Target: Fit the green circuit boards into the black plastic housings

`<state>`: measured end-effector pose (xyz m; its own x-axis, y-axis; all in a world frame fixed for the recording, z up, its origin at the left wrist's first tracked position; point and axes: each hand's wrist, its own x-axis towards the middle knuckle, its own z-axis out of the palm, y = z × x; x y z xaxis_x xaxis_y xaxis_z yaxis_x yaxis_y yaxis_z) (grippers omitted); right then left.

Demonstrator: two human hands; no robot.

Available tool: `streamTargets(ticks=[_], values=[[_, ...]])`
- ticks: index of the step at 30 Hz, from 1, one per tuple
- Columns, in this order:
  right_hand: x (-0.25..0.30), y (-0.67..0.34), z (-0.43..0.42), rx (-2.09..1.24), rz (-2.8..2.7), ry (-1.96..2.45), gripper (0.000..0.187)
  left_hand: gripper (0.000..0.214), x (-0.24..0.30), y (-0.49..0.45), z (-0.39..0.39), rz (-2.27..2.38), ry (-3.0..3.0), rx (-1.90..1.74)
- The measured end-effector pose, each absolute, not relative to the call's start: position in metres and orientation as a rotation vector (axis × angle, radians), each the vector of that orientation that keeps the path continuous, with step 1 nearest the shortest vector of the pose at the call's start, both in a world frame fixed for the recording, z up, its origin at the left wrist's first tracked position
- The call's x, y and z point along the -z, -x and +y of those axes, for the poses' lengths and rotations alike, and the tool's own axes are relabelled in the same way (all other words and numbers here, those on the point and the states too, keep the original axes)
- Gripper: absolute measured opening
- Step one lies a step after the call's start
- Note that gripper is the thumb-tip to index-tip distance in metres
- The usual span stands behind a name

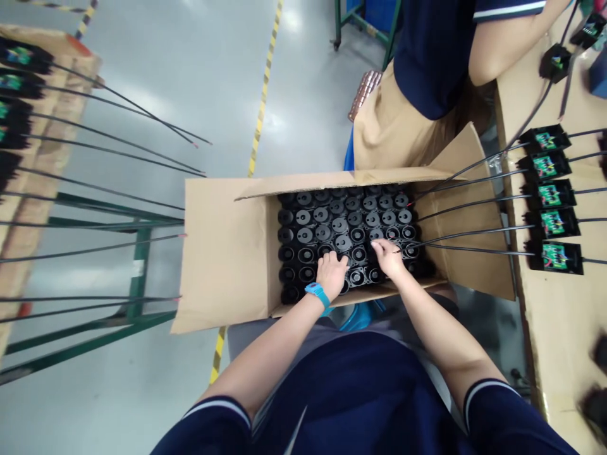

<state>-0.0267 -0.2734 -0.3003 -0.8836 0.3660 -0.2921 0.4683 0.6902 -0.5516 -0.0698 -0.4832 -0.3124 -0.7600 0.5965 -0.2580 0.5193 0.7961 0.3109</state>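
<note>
An open cardboard box sits in front of my lap, packed with several black round plastic parts standing on end. My left hand, with a blue watch at the wrist, reaches into the near row, its fingers curled down over the parts. My right hand is beside it, fingers bent onto the parts near the box's middle. What each hand grips, if anything, is hidden under the fingers.
On the right a workbench carries several black modules with green boards and long black cables reaching over the box. More such cabled modules lie on a cardboard surface at left. Another person stands beyond the box. A green frame stands on the grey floor.
</note>
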Motion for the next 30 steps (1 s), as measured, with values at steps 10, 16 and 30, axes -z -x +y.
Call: streamTargets(ticks=[10, 16, 30], values=[[0.309, 0.112, -0.351, 0.395, 2.600, -0.177, 0.029, 0.026, 0.326, 0.070, -0.483, 2.599, -0.899, -0.124], [0.311, 0.111, -0.349, 0.272, 2.602, -0.012, 0.033, 0.023, 0.332, 0.078, -0.493, 2.505, -1.067, -0.173], [0.318, 0.115, -0.340, 0.270, 2.640, 0.120, 0.030, 0.019, 0.344, 0.073, -0.486, 2.550, -1.056, -0.304]])
